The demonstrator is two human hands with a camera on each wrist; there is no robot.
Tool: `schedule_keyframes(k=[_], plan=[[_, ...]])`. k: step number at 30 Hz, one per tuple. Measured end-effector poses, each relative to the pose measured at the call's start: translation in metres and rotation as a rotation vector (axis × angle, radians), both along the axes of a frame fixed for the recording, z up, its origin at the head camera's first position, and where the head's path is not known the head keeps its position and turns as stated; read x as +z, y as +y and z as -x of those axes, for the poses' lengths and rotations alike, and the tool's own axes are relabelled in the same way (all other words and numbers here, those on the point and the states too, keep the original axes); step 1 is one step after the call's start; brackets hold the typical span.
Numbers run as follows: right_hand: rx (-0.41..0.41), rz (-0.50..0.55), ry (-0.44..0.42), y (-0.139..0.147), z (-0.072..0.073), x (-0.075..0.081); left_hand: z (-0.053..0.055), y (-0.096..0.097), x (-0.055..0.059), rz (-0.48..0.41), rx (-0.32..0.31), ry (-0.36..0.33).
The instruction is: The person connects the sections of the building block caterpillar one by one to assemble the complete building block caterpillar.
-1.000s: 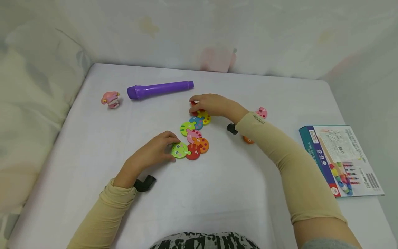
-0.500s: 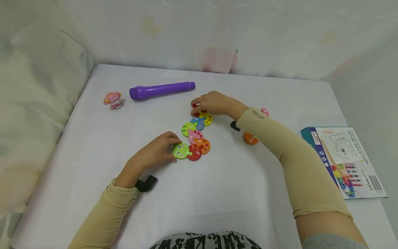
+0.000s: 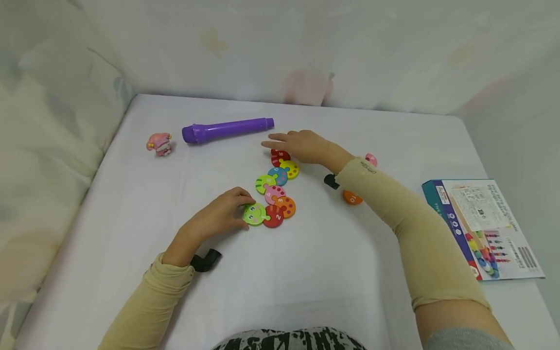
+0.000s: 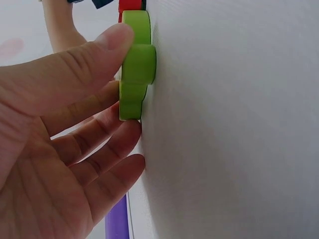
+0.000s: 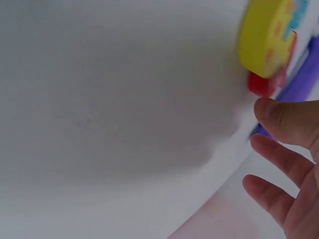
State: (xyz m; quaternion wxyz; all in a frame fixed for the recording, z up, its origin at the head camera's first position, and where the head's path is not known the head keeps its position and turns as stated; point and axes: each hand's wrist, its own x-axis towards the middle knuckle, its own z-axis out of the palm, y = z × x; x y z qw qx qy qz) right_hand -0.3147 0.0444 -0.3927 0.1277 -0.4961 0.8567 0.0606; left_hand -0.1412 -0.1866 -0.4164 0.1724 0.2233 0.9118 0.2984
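Observation:
A winding chain of round wooden caterpillar puzzle pieces lies joined on the white table. At its near end, my left hand holds the green smiling head piece by its edges, thumb against its rim in the left wrist view. From there run a red piece numbered 2, then orange, pink, green, blue and yellow ones. A red piece numbered 8 forms the far end. Just above that piece, my right hand has its fingers extended; the right wrist view shows nothing between thumb and fingers.
An orange piece and a pink one lie loose, partly behind the right forearm. A purple toy microphone and a small pink figurine stand farther back. A flat printed box lies at the right edge.
My right hand has let go of the red end piece, straightened its fingers and lifted slightly away. My left hand stays on the green head piece.

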Motion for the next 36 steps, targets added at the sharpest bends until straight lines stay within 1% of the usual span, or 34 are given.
schedule_keyframes(k=[4, 7, 9, 12, 14, 17, 20, 23, 26, 29, 33, 35, 36], plan=[[-0.127, 0.093, -0.001, 0.013, -0.004, 0.015, 0.000, -0.001, -0.001, 0.005, 0.002, 0.001], [-0.193, 0.194, -0.006, 0.030, -0.008, 0.027, 0.001, -0.004, 0.000, 0.020, 0.014, -0.001], [-0.228, 0.242, -0.008, 0.043, -0.012, 0.034, 0.002, -0.006, 0.001, 0.032, 0.024, -0.001], [-0.274, 0.262, -0.020, 0.065, -0.022, 0.040, 0.003, -0.009, 0.000, 0.037, 0.032, -0.005], [-0.298, 0.261, -0.033, 0.080, -0.030, 0.041, 0.003, -0.012, -0.001, 0.036, 0.029, 0.001], [-0.353, 0.271, -0.064, 0.104, -0.041, 0.038, 0.003, -0.014, -0.001, 0.033, 0.030, 0.001], [-0.442, 0.304, -0.087, 0.127, -0.047, 0.033, 0.002, -0.017, 0.000, 0.032, 0.041, -0.005], [-0.539, 0.315, -0.095, 0.145, -0.047, 0.027, 0.002, -0.019, 0.000, 0.032, 0.052, -0.008], [-0.627, 0.282, -0.093, 0.158, -0.044, 0.019, 0.001, -0.021, 0.000, 0.027, 0.049, -0.004], [-0.756, 0.235, -0.107, 0.164, -0.042, 0.009, 0.001, -0.021, 0.000, 0.024, 0.051, -0.008], [-0.969, 0.206, -0.141, 0.164, -0.042, -0.003, 0.000, -0.021, 0.001, 0.018, 0.043, -0.006], [-1.047, 0.195, -0.140, 0.161, -0.042, -0.007, 0.001, -0.020, 0.001, 0.018, 0.038, 0.000], [-1.072, 0.184, -0.133, 0.158, -0.042, -0.009, 0.001, -0.020, 0.002, 0.016, 0.033, 0.005]])
